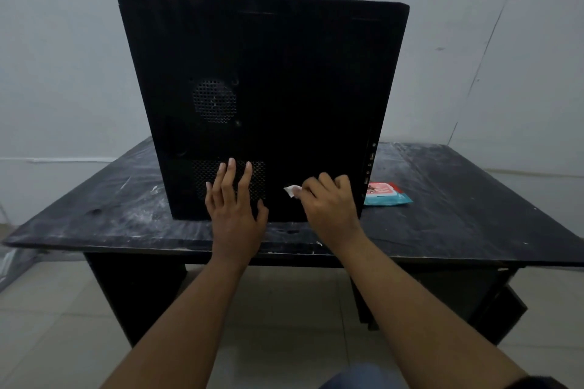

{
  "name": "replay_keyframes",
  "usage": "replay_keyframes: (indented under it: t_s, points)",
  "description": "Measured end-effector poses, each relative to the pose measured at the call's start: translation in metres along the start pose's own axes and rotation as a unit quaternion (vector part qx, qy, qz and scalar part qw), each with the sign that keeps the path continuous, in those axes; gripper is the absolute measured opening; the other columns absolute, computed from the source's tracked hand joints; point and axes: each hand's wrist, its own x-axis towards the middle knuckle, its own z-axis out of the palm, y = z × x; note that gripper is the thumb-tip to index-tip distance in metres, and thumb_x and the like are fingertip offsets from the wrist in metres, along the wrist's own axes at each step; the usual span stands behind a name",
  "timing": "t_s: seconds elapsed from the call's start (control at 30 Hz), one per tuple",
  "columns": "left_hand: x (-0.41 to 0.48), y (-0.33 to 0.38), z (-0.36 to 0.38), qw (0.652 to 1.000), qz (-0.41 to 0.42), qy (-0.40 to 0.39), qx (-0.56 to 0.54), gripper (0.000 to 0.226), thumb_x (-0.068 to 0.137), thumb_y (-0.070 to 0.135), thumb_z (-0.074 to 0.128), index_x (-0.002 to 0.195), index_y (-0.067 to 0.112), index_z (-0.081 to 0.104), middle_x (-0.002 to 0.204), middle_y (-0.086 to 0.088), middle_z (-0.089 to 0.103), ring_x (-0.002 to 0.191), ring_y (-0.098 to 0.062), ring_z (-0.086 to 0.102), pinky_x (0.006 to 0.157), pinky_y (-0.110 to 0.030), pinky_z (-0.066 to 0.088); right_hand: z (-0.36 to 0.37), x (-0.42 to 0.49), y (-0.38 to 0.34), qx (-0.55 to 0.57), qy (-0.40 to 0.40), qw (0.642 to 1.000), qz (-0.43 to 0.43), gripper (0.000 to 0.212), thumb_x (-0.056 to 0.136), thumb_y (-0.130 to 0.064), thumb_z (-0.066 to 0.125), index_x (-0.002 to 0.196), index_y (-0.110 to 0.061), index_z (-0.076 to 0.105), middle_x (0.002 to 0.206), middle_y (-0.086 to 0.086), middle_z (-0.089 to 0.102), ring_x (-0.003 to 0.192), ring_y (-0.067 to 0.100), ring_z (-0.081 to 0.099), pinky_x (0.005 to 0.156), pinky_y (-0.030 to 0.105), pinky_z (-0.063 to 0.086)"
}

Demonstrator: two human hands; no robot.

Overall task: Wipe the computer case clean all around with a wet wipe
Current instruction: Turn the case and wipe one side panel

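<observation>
Head view. Computer case [284,73] upright mid-tabletop [442,224], vented side panel toward camera. Left hand [235,208] flat on panel at 6 o'clock, fingers [230,174] straight and spread over lower vent [202,180], bracing. Right hand [328,202] just beside it toward 5 o'clock, fingers [325,181] curled round white wet wipe [291,191], pressed to panel near bottom edge. Only a corner of wipe poking out at 9 o'clock of that hand. Wipe pack [387,194] lying on tabletop at 3 o'clock of case base. Step judged: wiping lower part of facing side. Probably most of task left; cleanliness of dark panel hard to tell, other faces hidden. Next calls for: sweeping wipe up toward 12 o'clock and across upper vent [215,101], bracing firmly against tipping, then turning case for hidden sides.
</observation>
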Motion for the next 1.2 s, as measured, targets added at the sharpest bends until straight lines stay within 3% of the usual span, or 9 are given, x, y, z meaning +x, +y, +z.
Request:
replay_keyframes:
  t_s: [0.23, 0.37, 0.43, 0.53, 0.63, 0.87, 1.0, 1.1, 1.2]
  points:
    - [-0.001, 0.0, 0.001, 1.0, 0.004, 0.001, -0.006, 0.077, 0.098, 0.025, 0.07, 0.165, 0.017, 0.034, 0.174, -0.011, 0.021, 0.165, -0.028, 0.009, 0.128, -0.064, 0.017, -0.012, 0.031, 0.004, -0.013, 0.089, 0.991, 0.099, 0.016, 0.108, -0.023, 0.064, 0.102, -0.019, 0.078, 0.095, 0.001, 0.07, 0.084, 0.027, 0.058, 0.072, 0.042, 0.036]
    - [-0.001, 0.0, -0.001, 1.0, 0.002, 0.006, -0.009, 0.071, 0.098, 0.026, 0.07, 0.162, 0.018, 0.041, 0.171, -0.012, 0.026, 0.163, -0.029, 0.016, 0.129, -0.061, 0.018, 0.005, 0.006, -0.015, 0.012, 0.011, 1.0, 0.024, 0.012, 0.107, -0.022, 0.065, 0.106, -0.019, 0.077, 0.095, 0.002, 0.067, 0.086, 0.027, 0.058, 0.072, 0.041, 0.036]
    - [-0.002, -0.003, -0.002, 0.999, 0.024, 0.021, -0.017, 0.061, 0.095, 0.026, 0.076, 0.152, 0.019, 0.053, 0.16, -0.011, 0.04, 0.153, -0.032, 0.036, 0.122, -0.058, 0.03, 0.012, -0.006, -0.022, 0.028, -0.018, 0.999, 0.042, 0.011, 0.104, -0.02, 0.069, 0.112, -0.02, 0.077, 0.099, 0.001, 0.068, 0.09, 0.026, 0.057, 0.074, 0.039, 0.037]
    - [-0.003, -0.005, -0.001, 0.994, 0.07, -0.005, -0.078, 0.052, 0.094, 0.027, 0.082, 0.141, 0.017, 0.063, 0.14, -0.006, 0.052, 0.128, -0.028, 0.053, 0.107, -0.051, 0.045, 0.01, -0.005, -0.031, 0.078, 0.018, 0.991, 0.104, 0.007, 0.104, -0.019, 0.07, 0.109, -0.016, 0.073, 0.099, 0.001, 0.069, 0.086, 0.025, 0.056, 0.072, 0.037, 0.039]
    - [-0.002, -0.005, 0.0, 0.985, 0.096, -0.046, -0.135, 0.044, 0.097, 0.024, 0.079, 0.138, 0.013, 0.068, 0.129, -0.004, 0.06, 0.118, -0.024, 0.057, 0.1, -0.045, 0.053, 0.006, 0.001, -0.041, 0.087, 0.051, 0.991, 0.09, 0.006, 0.107, -0.019, 0.064, 0.106, -0.015, 0.06, 0.092, 0.002, 0.065, 0.08, 0.023, 0.053, 0.07, 0.037, 0.04]
    - [-0.002, -0.007, -0.003, 0.986, 0.055, 0.002, -0.159, 0.031, 0.095, 0.021, 0.082, 0.124, 0.011, 0.079, 0.115, -0.003, 0.063, 0.108, -0.017, 0.053, 0.093, -0.024, 0.05, 0.012, 0.009, -0.057, 0.078, 0.083, 0.991, 0.076, 0.011, 0.107, -0.019, 0.065, 0.101, -0.021, 0.056, 0.088, -0.004, 0.063, 0.075, 0.02, 0.053, 0.071, 0.038, 0.041]
    - [-0.001, -0.011, -0.001, 0.984, 0.056, 0.002, -0.169, 0.027, 0.096, 0.014, 0.079, 0.123, 0.011, 0.079, 0.102, 0.0, 0.067, 0.096, -0.016, 0.056, 0.082, -0.03, 0.053, 0.016, 0.011, -0.064, 0.066, 0.095, 0.991, 0.072, 0.013, 0.104, -0.016, 0.068, 0.091, -0.017, 0.065, 0.082, -0.003, 0.058, 0.074, 0.022, 0.054, 0.074, 0.038, 0.04]
    - [-0.001, -0.012, 0.0, 0.984, 0.036, 0.016, -0.176, 0.019, 0.096, 0.012, 0.079, 0.115, 0.009, 0.081, 0.098, 0.0, 0.068, 0.094, -0.015, 0.057, 0.08, -0.03, 0.053, 0.022, 0.005, -0.067, 0.069, 0.084, 0.989, 0.099, 0.011, 0.102, -0.02, 0.072, 0.104, -0.02, 0.061, 0.104, -0.004, 0.069, 0.085, 0.025, 0.061, 0.08, 0.041, 0.043]
    - [-0.001, -0.011, -0.002, 0.983, 0.007, 0.045, -0.18, 0.018, 0.094, 0.014, 0.081, 0.112, 0.011, 0.082, 0.102, 0.0, 0.069, 0.098, -0.016, 0.058, 0.082, -0.033, 0.053, 0.027, 0.005, -0.076, 0.075, 0.073, 0.98, 0.171, 0.035, 0.097, -0.026, 0.077, 0.123, -0.019, 0.055, 0.135, 0.009, 0.065, 0.114, 0.03, 0.06, 0.097, 0.05, 0.044]
